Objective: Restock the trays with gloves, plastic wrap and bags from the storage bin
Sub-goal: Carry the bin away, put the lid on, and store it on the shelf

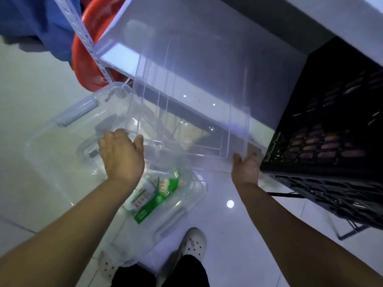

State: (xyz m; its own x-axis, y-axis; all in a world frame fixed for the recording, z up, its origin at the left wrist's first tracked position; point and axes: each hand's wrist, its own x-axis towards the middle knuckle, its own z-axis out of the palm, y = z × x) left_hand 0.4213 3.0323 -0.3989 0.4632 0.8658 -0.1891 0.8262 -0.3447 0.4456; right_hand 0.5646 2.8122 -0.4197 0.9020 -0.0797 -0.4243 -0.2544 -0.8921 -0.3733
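While 2 hands, left hand [121, 154] and right hand [246, 166], grip 1 clear tray [186, 90], 1 storage bin [68, 146] sits below.

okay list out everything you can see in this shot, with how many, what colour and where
Clear tray: one, transparent, tilted, held up in front of the shelf.
Storage bin: one, clear, on the floor at lower left, under the tray.
Packets: count unclear, green and white, inside the storage bin.
Black crate: one, at right.
Red basin: one, upper left behind the metal rack post.
Blue cloth: one, top left corner.
Floor: white glossy tiles.
Shoes: two, white, bottom centre.
Left hand: on the tray's near left edge.
Right hand: at the tray's near right corner.
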